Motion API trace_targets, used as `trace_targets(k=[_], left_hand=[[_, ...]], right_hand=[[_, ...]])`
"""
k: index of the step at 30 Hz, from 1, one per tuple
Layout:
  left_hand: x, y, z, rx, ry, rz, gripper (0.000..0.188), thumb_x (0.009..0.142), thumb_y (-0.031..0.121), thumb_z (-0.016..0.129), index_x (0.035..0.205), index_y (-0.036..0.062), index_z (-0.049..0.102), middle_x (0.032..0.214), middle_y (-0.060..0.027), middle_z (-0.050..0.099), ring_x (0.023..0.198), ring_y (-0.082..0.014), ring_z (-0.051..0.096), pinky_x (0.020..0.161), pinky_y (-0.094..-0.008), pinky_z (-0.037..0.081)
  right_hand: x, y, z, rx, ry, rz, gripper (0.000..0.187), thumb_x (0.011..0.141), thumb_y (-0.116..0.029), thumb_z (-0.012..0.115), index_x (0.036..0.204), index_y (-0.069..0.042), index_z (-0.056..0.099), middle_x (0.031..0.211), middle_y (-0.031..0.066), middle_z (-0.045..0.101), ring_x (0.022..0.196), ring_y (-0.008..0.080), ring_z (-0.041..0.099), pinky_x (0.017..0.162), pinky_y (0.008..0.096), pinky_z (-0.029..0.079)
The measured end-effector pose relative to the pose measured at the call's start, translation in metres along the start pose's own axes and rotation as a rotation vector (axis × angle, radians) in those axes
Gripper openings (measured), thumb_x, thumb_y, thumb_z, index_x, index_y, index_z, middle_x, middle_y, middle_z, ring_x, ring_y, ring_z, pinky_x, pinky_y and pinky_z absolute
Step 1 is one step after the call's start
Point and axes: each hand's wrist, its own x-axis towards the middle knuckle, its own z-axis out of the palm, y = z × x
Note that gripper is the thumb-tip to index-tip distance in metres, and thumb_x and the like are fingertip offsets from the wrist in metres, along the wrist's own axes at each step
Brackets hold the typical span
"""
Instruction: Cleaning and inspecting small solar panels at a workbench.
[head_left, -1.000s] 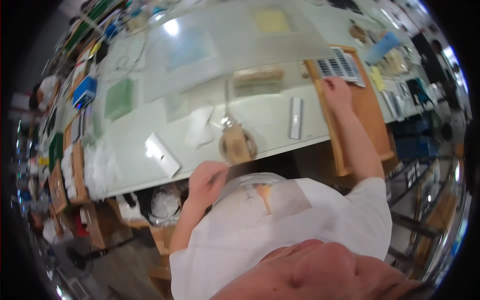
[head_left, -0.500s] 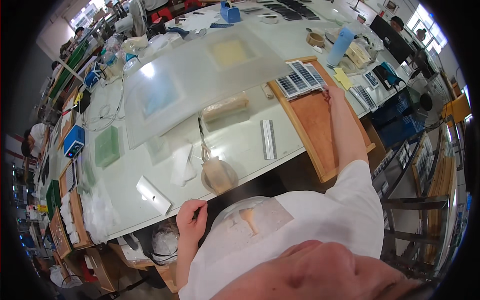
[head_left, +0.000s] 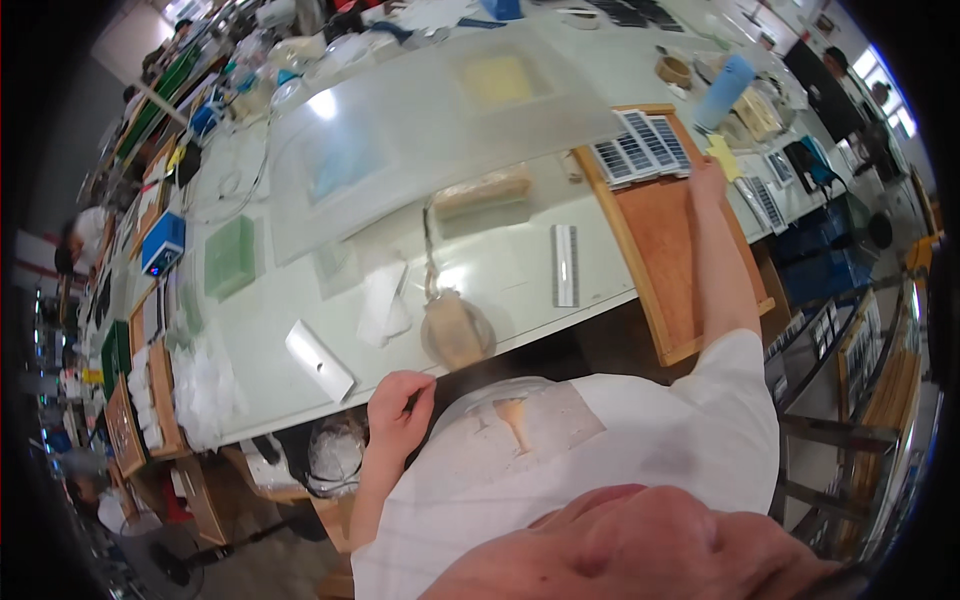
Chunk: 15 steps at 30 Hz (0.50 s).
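Observation:
My right hand (head_left: pixel 707 182) reaches far forward to the right side of a brown wooden tray (head_left: pixel 665 260). It is beside the right end of a row of small dark solar panels (head_left: pixel 640 148) with white edges, which overlap at the tray's far end. Blur hides the fingertips, and I cannot make out whether they hold a panel. Yellow paper notes (head_left: pixel 722 157) lie just beyond this hand. My left hand (head_left: pixel 400 405) rests near the table's front edge, its fingers curled in and nothing visible in them. A white curved plate (head_left: pixel 320 362) lies to its left.
A large translucent sheet (head_left: pixel 430 140) covers the table's middle. Nearer are a wrapped block (head_left: pixel 483 192), a ruler (head_left: pixel 565 265) and a tan block on a round base (head_left: pixel 457 330). A blue bottle (head_left: pixel 725 92) stands at right, with a blue box (head_left: pixel 163 243) and green block (head_left: pixel 230 257) at left.
The whole view has shifted, so the table appears farther right. My right hand has moved slightly right from the panels' near corner. My left hand stays curled.

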Motion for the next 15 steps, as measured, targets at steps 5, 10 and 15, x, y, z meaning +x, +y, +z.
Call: trace_targets(k=[5, 10, 15], left_hand=[[-0.001, -0.015, -0.005, -0.038, -0.022, 0.037, 0.017, 0.074, -0.005, 0.066, 0.088, 0.0037, 0.063, 0.080, -0.0106, 0.063, 0.074, -0.0282, 0.061, 0.065, -0.0335, 0.049], [-0.008, -0.024, -0.012, 0.019, -0.035, 0.087, 0.016, 0.076, -0.005, 0.067, 0.090, 0.0024, 0.063, 0.083, -0.0114, 0.063, 0.075, -0.0255, 0.062, 0.066, -0.0316, 0.048], [-0.006, -0.042, -0.016, 0.069, 0.015, -0.041, 0.012, 0.076, 0.005, 0.066, 0.088, 0.0047, 0.062, 0.085, -0.0119, 0.062, 0.082, -0.0318, 0.060, 0.071, -0.0387, 0.049]], right_hand=[[-0.082, -0.116, -0.039, 0.515, -0.102, -0.316, 0.027, 0.084, -0.023, 0.067, 0.101, -0.003, 0.063, 0.093, 0.0131, 0.063, 0.076, 0.0262, 0.062, 0.070, 0.0316, 0.051], [-0.201, -0.225, -0.046, 0.203, -0.410, -1.083, 0.037, 0.079, -0.028, 0.070, 0.108, -0.008, 0.057, 0.105, 0.0118, 0.058, 0.094, 0.0287, 0.059, 0.073, 0.0347, 0.051], [-0.203, -0.232, 0.000, 0.057, -0.297, -1.121, 0.032, 0.072, -0.017, 0.071, 0.099, -0.007, 0.058, 0.096, 0.0091, 0.059, 0.091, 0.0280, 0.059, 0.072, 0.0380, 0.051]])
